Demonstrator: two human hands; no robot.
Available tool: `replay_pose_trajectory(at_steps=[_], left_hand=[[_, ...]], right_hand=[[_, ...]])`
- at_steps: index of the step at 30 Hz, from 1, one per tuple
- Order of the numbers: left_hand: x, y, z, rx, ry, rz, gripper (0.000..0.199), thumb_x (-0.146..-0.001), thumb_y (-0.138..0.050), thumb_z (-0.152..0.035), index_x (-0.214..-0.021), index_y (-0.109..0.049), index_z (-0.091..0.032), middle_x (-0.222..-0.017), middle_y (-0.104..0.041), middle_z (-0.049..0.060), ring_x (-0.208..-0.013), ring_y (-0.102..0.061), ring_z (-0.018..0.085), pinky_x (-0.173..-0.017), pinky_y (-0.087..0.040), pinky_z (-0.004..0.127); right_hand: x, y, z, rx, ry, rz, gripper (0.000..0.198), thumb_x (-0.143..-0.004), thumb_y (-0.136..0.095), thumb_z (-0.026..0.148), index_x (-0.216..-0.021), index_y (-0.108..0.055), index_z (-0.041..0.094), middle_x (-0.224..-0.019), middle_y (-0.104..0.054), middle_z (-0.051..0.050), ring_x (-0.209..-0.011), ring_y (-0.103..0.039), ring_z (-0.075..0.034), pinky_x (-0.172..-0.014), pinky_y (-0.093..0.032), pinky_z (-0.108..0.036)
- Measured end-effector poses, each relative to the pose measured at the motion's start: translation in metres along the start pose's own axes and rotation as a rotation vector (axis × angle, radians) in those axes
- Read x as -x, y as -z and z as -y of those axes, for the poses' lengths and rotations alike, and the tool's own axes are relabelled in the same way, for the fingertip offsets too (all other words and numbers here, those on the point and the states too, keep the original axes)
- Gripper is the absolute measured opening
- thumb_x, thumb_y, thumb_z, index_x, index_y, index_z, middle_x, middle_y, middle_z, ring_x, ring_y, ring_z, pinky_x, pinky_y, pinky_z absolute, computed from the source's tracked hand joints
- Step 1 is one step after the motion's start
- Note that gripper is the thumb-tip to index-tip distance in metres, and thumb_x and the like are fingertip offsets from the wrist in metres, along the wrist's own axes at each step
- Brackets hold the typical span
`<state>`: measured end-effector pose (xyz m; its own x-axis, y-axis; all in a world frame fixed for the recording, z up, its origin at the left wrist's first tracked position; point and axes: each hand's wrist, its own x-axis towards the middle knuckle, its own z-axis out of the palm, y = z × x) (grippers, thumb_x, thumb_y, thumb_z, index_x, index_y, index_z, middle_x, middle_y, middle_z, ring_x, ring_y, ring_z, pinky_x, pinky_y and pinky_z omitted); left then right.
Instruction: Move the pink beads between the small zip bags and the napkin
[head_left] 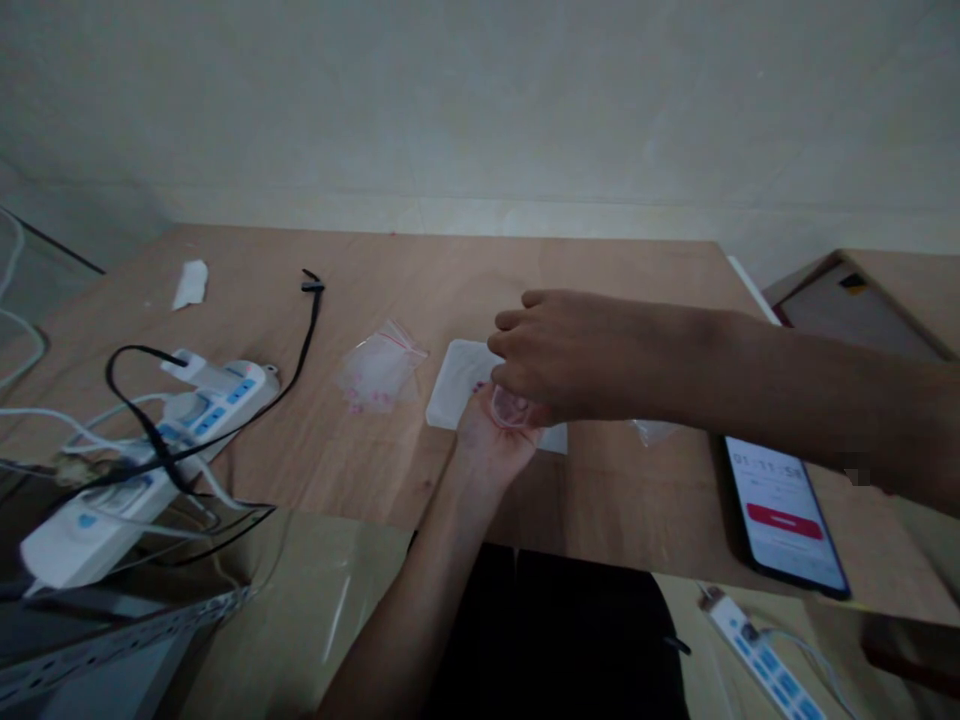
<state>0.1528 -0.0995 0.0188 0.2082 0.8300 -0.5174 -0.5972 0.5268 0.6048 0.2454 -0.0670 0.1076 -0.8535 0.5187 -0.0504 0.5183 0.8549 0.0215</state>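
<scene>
My left hand [495,445] is turned palm up over the table, its fingers curled round a small round clear container [511,407] with a pinkish tint. Just above it, my right hand [536,345] reaches across from the right with its fingers bent and closed; its fingertips are hidden, so whatever they pinch does not show. Behind both hands lies a white shallow tray [448,385] with a few small dark pink pieces [478,386] near its middle. To the left, a clear zip bag [382,365] holds several small pink pieces.
Another clear bag [651,431] lies partly under my right forearm. A phone [784,520] rests at the table's right front. On the left stands a white power strip [217,400] with tangled cables, and a black cable [309,330] crosses the wooden table [300,470]. A white scrap [190,284] lies farther back.
</scene>
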Motion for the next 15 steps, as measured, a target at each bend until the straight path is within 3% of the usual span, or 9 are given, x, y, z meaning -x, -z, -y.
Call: replay_pose_trajectory(at_steps=[2, 6, 8, 11, 13, 15], left_hand=[[-0.008, 0.004, 0.0, -0.086, -0.078, 0.038, 0.032, -0.089, -0.029, -0.011, -0.06, -0.037, -0.021, -0.061, -0.047, 0.0, -0.062, -0.055, 0.011, -0.061, -0.048, 0.022], [-0.032, 0.018, -0.004, -0.701, -0.346, -0.048, 0.036, -0.094, -0.028, -0.028, -0.058, -0.028, -0.023, -0.051, -0.033, -0.004, -0.049, -0.046, 0.012, -0.052, -0.042, 0.023], [-0.043, 0.024, -0.006, -0.931, -0.462, -0.116, 0.038, -0.096, -0.031, -0.033, -0.059, -0.03, -0.024, -0.052, -0.037, -0.003, -0.055, -0.051, 0.015, -0.058, -0.044, 0.026], [-0.054, 0.03, -0.005, -1.389, -0.692, -0.142, 0.032, -0.096, -0.035, -0.029, -0.065, -0.044, -0.021, -0.069, -0.057, 0.005, -0.079, -0.06, 0.021, -0.076, -0.045, 0.034], [-0.058, 0.032, -0.003, -1.69, -0.81, -0.123, 0.028, -0.096, -0.035, -0.024, -0.073, -0.051, -0.019, -0.084, -0.064, 0.012, -0.091, -0.061, 0.026, -0.085, -0.043, 0.038], [-0.061, 0.034, 0.0, -1.811, -0.852, -0.102, 0.027, -0.095, -0.035, -0.022, -0.079, -0.055, -0.016, -0.093, -0.065, 0.017, -0.099, -0.059, 0.029, -0.09, -0.041, 0.041]], right_hand=[[0.01, 0.009, -0.005, 0.0, -0.037, -0.026, 0.019, -0.069, -0.081, 0.041, -0.072, -0.073, 0.023, -0.078, -0.071, -0.001, -0.084, -0.066, -0.021, -0.08, -0.048, -0.034], [0.054, 0.004, -0.021, -0.11, -0.305, -0.215, 0.047, -0.075, -0.071, 0.056, -0.108, -0.071, 0.022, -0.092, -0.071, -0.003, -0.087, -0.066, -0.023, -0.082, -0.05, -0.037], [0.08, -0.018, -0.025, -0.179, -0.558, -0.371, 0.057, -0.08, -0.065, 0.056, -0.124, -0.063, 0.02, -0.094, -0.071, -0.005, -0.083, -0.066, -0.023, -0.077, -0.052, -0.038], [0.108, -0.069, -0.018, -0.161, -0.962, -0.597, 0.071, -0.086, -0.055, 0.056, -0.142, -0.043, 0.014, -0.101, -0.07, -0.014, -0.082, -0.067, -0.027, -0.073, -0.054, -0.044], [0.113, -0.104, -0.007, -0.105, -1.088, -0.591, 0.066, -0.092, -0.048, 0.052, -0.143, -0.042, 0.01, -0.119, -0.065, -0.022, -0.105, -0.063, -0.033, -0.088, -0.051, -0.051], [0.11, -0.131, 0.005, -0.076, -1.139, -0.467, 0.061, -0.096, -0.038, 0.046, -0.143, -0.042, 0.007, -0.141, -0.049, -0.026, -0.128, -0.048, -0.039, -0.099, -0.043, -0.057]])
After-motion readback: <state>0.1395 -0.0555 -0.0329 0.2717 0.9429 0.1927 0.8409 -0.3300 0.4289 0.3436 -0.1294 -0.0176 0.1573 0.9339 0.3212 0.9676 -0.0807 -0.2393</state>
